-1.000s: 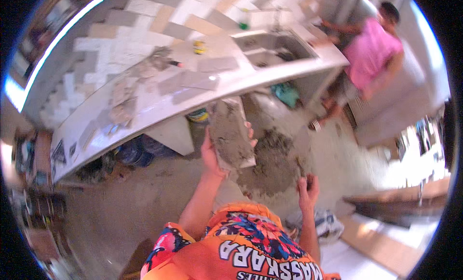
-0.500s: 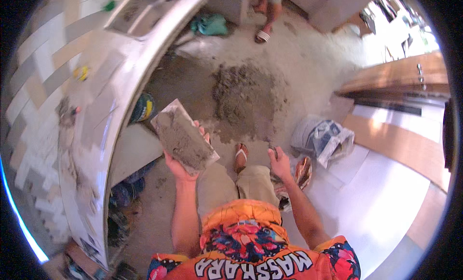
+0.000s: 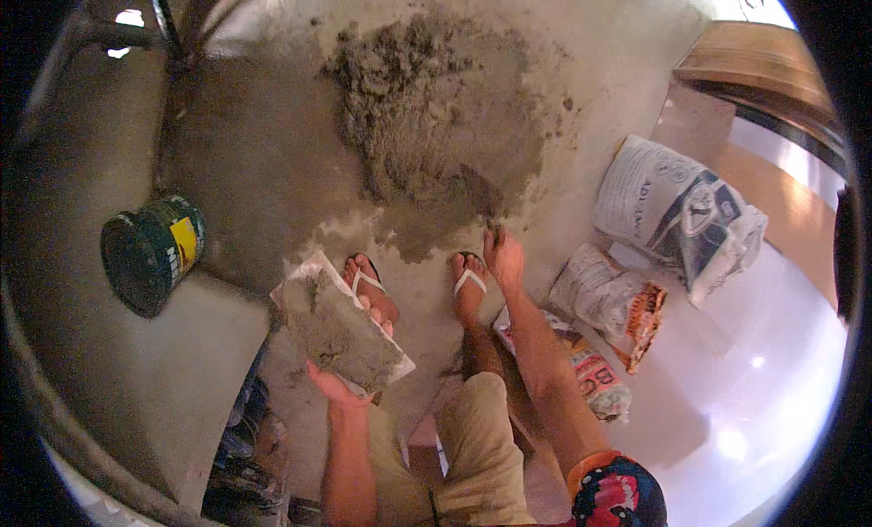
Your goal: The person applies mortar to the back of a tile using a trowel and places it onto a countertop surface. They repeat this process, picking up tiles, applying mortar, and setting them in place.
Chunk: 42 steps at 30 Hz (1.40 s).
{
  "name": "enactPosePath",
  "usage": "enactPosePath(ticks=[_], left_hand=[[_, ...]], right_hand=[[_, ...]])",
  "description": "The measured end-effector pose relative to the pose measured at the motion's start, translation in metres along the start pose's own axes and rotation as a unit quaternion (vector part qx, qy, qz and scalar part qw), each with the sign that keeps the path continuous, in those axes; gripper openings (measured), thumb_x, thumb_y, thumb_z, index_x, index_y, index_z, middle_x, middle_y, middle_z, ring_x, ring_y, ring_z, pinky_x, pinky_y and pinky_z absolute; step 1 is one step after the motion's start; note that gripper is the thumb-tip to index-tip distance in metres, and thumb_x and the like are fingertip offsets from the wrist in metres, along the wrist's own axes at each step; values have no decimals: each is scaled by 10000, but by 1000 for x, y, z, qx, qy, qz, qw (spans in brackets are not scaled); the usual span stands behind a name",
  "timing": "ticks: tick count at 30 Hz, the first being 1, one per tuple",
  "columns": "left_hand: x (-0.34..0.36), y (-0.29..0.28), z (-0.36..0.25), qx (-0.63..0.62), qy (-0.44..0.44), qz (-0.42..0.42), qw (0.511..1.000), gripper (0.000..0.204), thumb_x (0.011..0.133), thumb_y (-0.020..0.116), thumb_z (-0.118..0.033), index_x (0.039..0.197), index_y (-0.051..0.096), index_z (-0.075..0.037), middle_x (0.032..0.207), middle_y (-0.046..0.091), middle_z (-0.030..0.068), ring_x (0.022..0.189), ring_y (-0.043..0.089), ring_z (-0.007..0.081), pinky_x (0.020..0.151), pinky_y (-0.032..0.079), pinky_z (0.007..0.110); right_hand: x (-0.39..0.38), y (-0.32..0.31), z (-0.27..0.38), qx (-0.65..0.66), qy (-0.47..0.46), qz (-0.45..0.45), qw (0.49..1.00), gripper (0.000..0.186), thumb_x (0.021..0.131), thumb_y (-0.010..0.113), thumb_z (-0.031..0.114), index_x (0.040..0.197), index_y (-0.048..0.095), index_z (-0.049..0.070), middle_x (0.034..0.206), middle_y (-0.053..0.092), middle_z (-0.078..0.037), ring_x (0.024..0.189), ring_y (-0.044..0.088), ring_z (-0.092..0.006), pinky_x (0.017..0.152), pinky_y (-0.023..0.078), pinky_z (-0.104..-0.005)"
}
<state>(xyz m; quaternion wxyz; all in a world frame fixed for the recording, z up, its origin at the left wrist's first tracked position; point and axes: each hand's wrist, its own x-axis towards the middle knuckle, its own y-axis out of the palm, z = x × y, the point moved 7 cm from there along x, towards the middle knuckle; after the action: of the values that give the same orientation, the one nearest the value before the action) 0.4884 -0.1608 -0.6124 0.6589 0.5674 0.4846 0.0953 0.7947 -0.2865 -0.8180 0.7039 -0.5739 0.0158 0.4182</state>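
Observation:
My left hand supports a pale rectangular tile from beneath, its fingers showing along the right edge. Grey wet mortar coats most of the tile's upper face. Ahead of my feet, a wide heap of mortar lies spread on the floor. My right hand is closed round the handle of a trowel. The trowel's dark blade rests at the near right part of the heap, partly hard to tell from the mortar.
A dark green bucket with a yellow label is at the left. To the right lie a large white bag, a smaller crumpled bag and a red-printed bag. My sandalled feet are between tile and trowel.
The view has tilted down, bringing the heap and both feet closer. My right hand has reached forward, putting the trowel to the mortar. The tile stays in my left hand.

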Motion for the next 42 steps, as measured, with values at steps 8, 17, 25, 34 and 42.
enactPosePath(ticks=[8,17,25,34,42], left_hand=[[68,-62,-10,5,-58,-70,996,871,1015,466,-674,1650,302,-102,1564,460,216,1372,503,401,1176,371,590],[89,-29,-7,48,-49,-16,998,876,1046,328,-707,1634,322,-58,1580,472,223,1392,525,387,1154,434,564],[87,2,22,82,-42,33,995,890,1041,348,-713,1644,303,-59,1624,431,210,1463,471,350,1194,405,517],[78,57,55,69,-82,15,994,953,988,390,-773,1621,352,-62,1599,467,216,1441,492,404,1208,379,542],[78,59,63,-24,-132,30,991,993,939,467,-782,1620,354,-68,1572,487,233,1422,503,433,1150,443,592]], right_hand=[[50,88,30,17,-63,92,994,387,964,677,387,991,708,2,896,719,-265,853,690,-483,732,547,-542],[-69,-31,7,163,-33,59,984,447,1009,680,295,1286,667,-56,905,712,-195,783,679,-246,720,539,-397],[-247,-195,150,257,-211,-108,937,275,980,660,67,1218,573,-40,912,651,-105,769,628,-222,723,522,-361],[-258,-194,204,88,-196,-119,969,398,900,778,80,1249,653,-65,1038,738,-245,849,731,-403,740,591,-418],[-238,-215,153,224,-66,-59,971,380,978,719,217,1233,645,-55,933,726,-213,759,661,-382,728,547,-411]])
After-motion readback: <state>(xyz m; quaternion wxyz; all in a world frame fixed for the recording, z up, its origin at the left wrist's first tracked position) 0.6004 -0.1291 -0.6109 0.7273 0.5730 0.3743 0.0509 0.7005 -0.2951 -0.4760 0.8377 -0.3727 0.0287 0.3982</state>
